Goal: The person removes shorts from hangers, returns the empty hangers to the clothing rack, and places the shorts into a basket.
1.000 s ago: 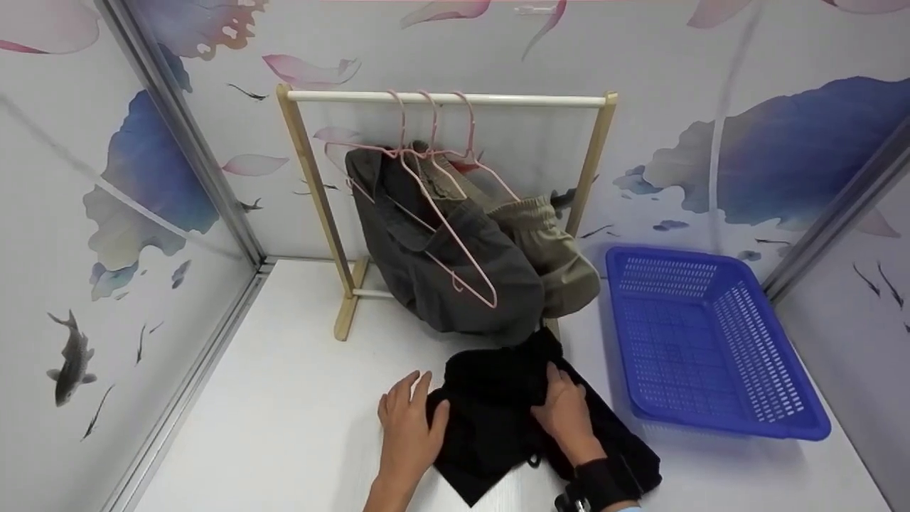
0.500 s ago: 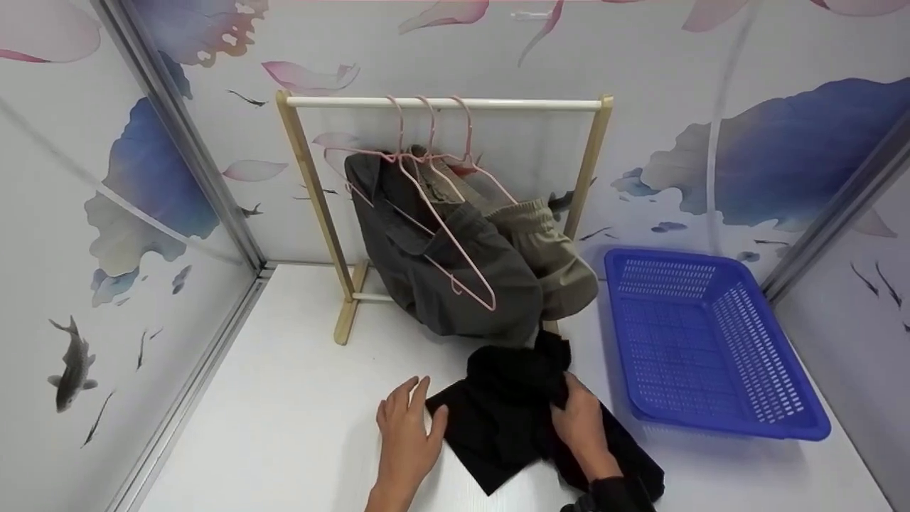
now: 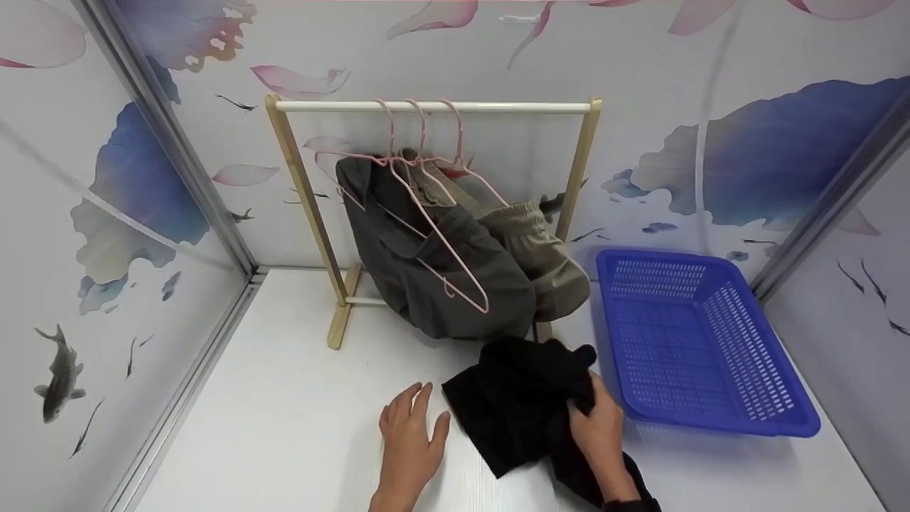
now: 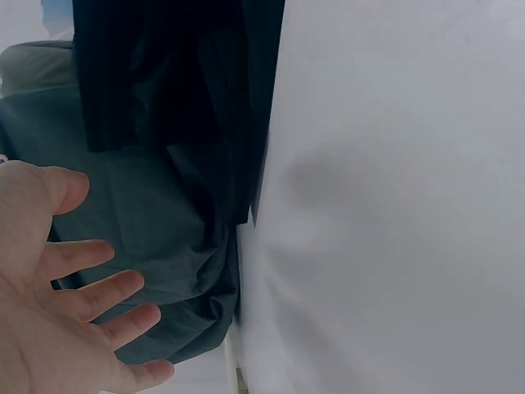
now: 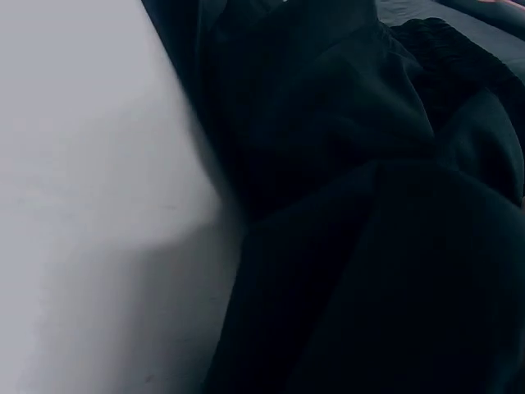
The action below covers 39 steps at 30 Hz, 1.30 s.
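A black garment (image 3: pixel 522 405) lies bunched on the white table (image 3: pixel 284 427) in front of the rack. My right hand (image 3: pixel 601 427) grips its right side, fingers curled into the cloth. The same black cloth (image 5: pixel 353 205) fills the right wrist view, where the hand itself is not seen. My left hand (image 3: pixel 409 437) lies flat on the table just left of the garment, fingers spread and holding nothing. In the left wrist view the open palm (image 4: pixel 57 279) shows beside the black cloth (image 4: pixel 180 90).
A small wooden rack (image 3: pixel 434 107) at the back carries pink hangers (image 3: pixel 426 213) with a dark grey garment (image 3: pixel 434 270) and a khaki one (image 3: pixel 540 249). A blue plastic basket (image 3: pixel 697 341) stands on the right. Patterned walls close in on three sides.
My right hand has gathered the black garment and pulled it to the right, towards the basket. My left hand has come off the cloth and now rests on the bare table.
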Each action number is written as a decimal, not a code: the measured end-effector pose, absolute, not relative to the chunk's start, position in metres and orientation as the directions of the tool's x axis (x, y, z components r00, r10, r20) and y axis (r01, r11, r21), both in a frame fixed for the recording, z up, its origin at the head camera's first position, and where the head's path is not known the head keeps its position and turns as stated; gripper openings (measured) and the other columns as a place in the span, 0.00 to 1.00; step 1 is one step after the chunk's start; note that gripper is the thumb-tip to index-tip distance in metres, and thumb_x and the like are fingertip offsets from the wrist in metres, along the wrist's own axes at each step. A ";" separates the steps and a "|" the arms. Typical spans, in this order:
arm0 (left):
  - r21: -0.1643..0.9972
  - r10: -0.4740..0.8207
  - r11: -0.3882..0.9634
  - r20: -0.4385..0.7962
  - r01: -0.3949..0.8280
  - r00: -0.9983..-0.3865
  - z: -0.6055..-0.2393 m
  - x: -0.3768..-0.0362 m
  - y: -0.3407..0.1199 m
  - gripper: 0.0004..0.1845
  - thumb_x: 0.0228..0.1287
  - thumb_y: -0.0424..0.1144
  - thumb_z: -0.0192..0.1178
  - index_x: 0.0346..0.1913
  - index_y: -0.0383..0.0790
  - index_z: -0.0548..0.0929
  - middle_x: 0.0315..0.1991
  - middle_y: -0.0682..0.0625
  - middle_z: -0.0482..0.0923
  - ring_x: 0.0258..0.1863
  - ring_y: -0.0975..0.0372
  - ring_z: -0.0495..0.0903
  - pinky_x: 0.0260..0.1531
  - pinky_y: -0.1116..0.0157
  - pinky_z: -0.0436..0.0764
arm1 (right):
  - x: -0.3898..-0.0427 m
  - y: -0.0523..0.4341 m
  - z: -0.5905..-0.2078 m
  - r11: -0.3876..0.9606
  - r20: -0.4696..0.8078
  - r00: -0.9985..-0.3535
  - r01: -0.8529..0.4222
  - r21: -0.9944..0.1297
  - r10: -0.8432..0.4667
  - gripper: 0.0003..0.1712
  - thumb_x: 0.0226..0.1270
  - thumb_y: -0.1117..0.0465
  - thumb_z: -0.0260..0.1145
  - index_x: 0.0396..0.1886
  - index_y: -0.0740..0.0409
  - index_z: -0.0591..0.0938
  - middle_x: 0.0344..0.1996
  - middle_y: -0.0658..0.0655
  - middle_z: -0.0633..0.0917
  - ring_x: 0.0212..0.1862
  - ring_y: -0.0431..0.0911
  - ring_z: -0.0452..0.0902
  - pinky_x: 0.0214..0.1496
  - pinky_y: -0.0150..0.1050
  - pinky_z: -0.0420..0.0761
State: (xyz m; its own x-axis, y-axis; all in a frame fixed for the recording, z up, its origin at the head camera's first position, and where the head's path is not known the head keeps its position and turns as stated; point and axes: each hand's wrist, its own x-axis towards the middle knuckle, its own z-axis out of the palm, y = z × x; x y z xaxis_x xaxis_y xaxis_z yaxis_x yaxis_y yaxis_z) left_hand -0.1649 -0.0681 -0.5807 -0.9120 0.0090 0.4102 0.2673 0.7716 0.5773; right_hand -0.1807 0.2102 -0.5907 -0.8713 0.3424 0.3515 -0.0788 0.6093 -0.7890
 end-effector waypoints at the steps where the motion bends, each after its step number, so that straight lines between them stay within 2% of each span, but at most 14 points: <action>1: 0.577 0.009 0.773 0.408 0.265 -0.913 -0.580 -0.165 -0.068 0.25 0.68 0.38 0.67 0.64 0.29 0.79 0.61 0.35 0.75 0.63 0.43 0.73 0.62 0.36 0.66 | -0.179 0.210 -0.588 0.599 0.340 -0.871 -0.068 -0.798 0.354 0.29 0.59 0.77 0.68 0.63 0.70 0.78 0.55 0.75 0.83 0.57 0.72 0.79 0.60 0.65 0.76; 10: 0.589 0.031 0.758 0.397 0.280 -0.917 -0.578 -0.166 -0.067 0.25 0.70 0.39 0.66 0.64 0.28 0.78 0.63 0.35 0.74 0.64 0.43 0.72 0.64 0.38 0.66 | -0.171 0.217 -0.570 0.516 0.261 -0.875 -0.015 -0.857 0.408 0.30 0.66 0.74 0.67 0.69 0.67 0.76 0.62 0.74 0.79 0.64 0.71 0.74 0.66 0.65 0.71; 20: 0.564 0.083 0.742 0.458 0.362 -0.885 -0.577 -0.170 -0.065 0.26 0.72 0.42 0.64 0.66 0.29 0.77 0.65 0.35 0.74 0.65 0.43 0.73 0.64 0.40 0.69 | -0.165 0.229 -0.552 0.467 0.242 -0.867 -0.012 -0.884 0.436 0.29 0.69 0.71 0.65 0.69 0.68 0.74 0.63 0.74 0.79 0.66 0.69 0.74 0.67 0.62 0.70; 29: 0.511 0.171 0.734 0.497 0.447 -0.851 -0.568 -0.180 -0.057 0.28 0.76 0.48 0.59 0.67 0.29 0.77 0.67 0.34 0.72 0.68 0.41 0.71 0.63 0.33 0.68 | -0.162 0.241 -0.528 0.358 0.152 -0.873 0.028 -0.933 0.463 0.30 0.73 0.66 0.64 0.73 0.64 0.72 0.68 0.69 0.76 0.69 0.60 0.71 0.68 0.51 0.67; 34: 0.467 0.214 0.736 0.527 0.491 -0.822 -0.563 -0.186 -0.052 0.27 0.76 0.48 0.59 0.66 0.30 0.78 0.68 0.36 0.72 0.69 0.42 0.71 0.63 0.33 0.68 | -0.162 0.251 -0.516 0.316 0.097 -0.879 0.063 -0.947 0.467 0.32 0.75 0.60 0.64 0.76 0.61 0.69 0.71 0.69 0.73 0.72 0.60 0.67 0.72 0.54 0.65; 39: 0.413 0.265 0.741 0.543 0.529 -0.797 -0.557 -0.193 -0.047 0.28 0.77 0.50 0.58 0.67 0.32 0.77 0.69 0.36 0.71 0.70 0.43 0.70 0.65 0.35 0.67 | -0.163 0.261 -0.503 0.311 0.104 -0.867 0.060 -0.948 0.487 0.32 0.76 0.60 0.65 0.77 0.58 0.70 0.71 0.63 0.74 0.69 0.52 0.69 0.67 0.41 0.67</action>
State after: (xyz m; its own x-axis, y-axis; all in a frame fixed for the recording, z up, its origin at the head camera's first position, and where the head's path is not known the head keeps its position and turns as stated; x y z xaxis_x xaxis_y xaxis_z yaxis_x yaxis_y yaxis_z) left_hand -0.1929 -0.0472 -0.5567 -0.7966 0.2650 0.5434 0.5286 0.7415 0.4133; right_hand -0.1635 0.2611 -0.5031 -0.8672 0.4869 0.1045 0.0604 0.3110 -0.9485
